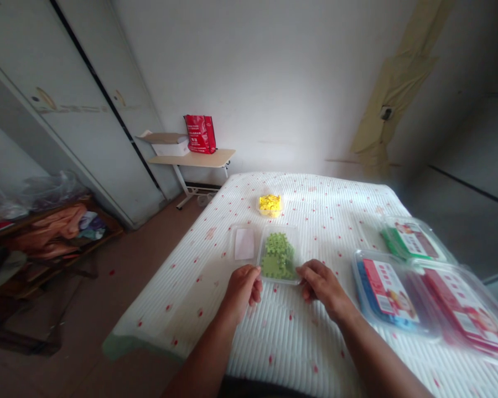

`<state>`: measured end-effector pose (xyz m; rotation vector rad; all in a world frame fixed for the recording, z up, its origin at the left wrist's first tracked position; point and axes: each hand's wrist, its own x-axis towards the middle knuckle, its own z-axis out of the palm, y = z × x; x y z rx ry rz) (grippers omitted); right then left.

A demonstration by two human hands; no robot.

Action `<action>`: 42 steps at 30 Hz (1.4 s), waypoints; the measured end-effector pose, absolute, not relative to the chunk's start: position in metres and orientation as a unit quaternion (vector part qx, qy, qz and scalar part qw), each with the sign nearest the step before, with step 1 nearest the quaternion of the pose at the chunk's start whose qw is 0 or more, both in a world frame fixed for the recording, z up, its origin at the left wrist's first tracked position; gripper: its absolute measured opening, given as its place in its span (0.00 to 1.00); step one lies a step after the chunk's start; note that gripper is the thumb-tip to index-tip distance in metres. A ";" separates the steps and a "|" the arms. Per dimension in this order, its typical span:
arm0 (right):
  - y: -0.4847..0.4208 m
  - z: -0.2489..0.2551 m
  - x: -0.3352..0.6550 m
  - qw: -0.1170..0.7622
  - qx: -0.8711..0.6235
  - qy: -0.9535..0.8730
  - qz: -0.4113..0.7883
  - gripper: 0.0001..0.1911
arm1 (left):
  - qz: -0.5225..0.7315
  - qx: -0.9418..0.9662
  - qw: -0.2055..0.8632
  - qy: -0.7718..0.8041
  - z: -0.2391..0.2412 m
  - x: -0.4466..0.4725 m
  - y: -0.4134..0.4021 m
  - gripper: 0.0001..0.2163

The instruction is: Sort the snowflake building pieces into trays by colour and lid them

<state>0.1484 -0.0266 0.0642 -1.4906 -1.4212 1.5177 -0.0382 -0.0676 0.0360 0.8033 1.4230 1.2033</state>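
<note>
A clear plastic box with green puzzle pieces in it lies on the white bedspread with red spots. My left hand grips the box's near left corner with curled fingers. My right hand pinches its near right corner. The box's clear lid, with a white label, lies flat just left of it. A small clear box of yellow pieces sits farther back.
To the right lie three shut plastic boxes: blue, red and green. A small table with a red bag stands by the far wall. A cluttered low shelf stands at left beside grey wardrobe doors.
</note>
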 end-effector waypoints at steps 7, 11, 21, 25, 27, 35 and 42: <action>-0.008 0.083 0.157 0.287 -0.606 -0.704 0.232 0.16 | 0.491 0.349 0.511 0.613 0.037 -0.036 -0.068 0.17; 0.026 0.101 0.145 0.190 -0.621 -0.753 0.106 0.15 | 0.497 0.355 0.502 0.612 0.035 -0.036 -0.068 0.14; 0.097 0.100 0.121 0.110 -0.615 -0.652 0.431 0.05 | 0.495 0.359 0.510 0.605 0.036 -0.037 -0.068 0.12; 0.105 0.103 0.131 0.108 -0.594 -0.614 0.508 0.07 | 0.494 0.360 0.516 0.600 0.037 -0.037 -0.069 0.13; 0.111 0.104 0.135 0.097 -0.582 -0.587 0.554 0.08 | 0.493 0.358 0.518 0.601 0.036 -0.037 -0.069 0.13; 0.119 0.101 0.136 0.081 -0.575 -0.567 0.584 0.08 | 0.501 0.351 0.523 0.593 0.038 -0.039 -0.067 0.12; 0.116 0.093 0.139 0.113 -0.568 -0.574 0.579 0.08 | 0.492 0.343 0.534 0.596 0.037 -0.039 -0.066 0.13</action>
